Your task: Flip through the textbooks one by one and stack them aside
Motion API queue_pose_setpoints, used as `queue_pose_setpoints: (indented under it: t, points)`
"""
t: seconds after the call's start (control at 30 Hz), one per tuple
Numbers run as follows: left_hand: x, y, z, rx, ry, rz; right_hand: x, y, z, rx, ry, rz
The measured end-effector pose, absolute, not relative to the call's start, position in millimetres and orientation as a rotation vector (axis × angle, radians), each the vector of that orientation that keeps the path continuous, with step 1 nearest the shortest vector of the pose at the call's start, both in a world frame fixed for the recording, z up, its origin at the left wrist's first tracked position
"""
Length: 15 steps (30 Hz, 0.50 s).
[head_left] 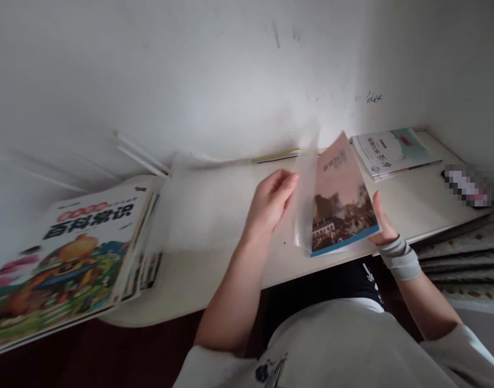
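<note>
Two hands are working around a book [343, 202] right of the frame's centre. The left hand [273, 199], near the centre, is curling its fingers nearly closed and pinching the left edge of a clear cover [304, 199]. The right hand [384, 221], at centre right, is gripping the book by its lower right side, thumb pointing up along the edge, fingers mostly hidden behind. The book is tilting above the desk [214, 291], showing a pinkish front with a blue strip at the bottom; whether its lower edge is touching the desk, I cannot tell. A clear sheet [210, 202] is lying left of centre. A stack [89, 237] is filling the lower left, booklets [396, 153] are lying at the upper right, and a pixelated object [468, 186] is resting near the right edge.
</note>
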<state>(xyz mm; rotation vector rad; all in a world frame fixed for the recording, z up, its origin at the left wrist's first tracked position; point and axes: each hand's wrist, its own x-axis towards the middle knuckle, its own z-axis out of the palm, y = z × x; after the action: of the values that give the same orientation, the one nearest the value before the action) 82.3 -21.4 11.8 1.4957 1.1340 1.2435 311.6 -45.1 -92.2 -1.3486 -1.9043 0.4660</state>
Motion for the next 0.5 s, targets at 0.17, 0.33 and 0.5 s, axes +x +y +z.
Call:
queue_pose_setpoints:
  t: [0.17, 0.33, 0.5]
  points:
    - [1.7, -47.4, -25.4, 1.290, 1.469, 1.278, 357.2, -38.1, -111.0, -1.453, -1.905, 0.359]
    - [-69.7, -84.9, -60.4, 1.504, 2.338, 0.827, 384.8, -32.3, -130.6, -1.497, -1.744, 0.749]
    - [-36.8, -96.6, -79.8, 2.159, 2.331, 0.861, 373.5, -26.1, -115.8, -1.665, -1.912, 0.019]
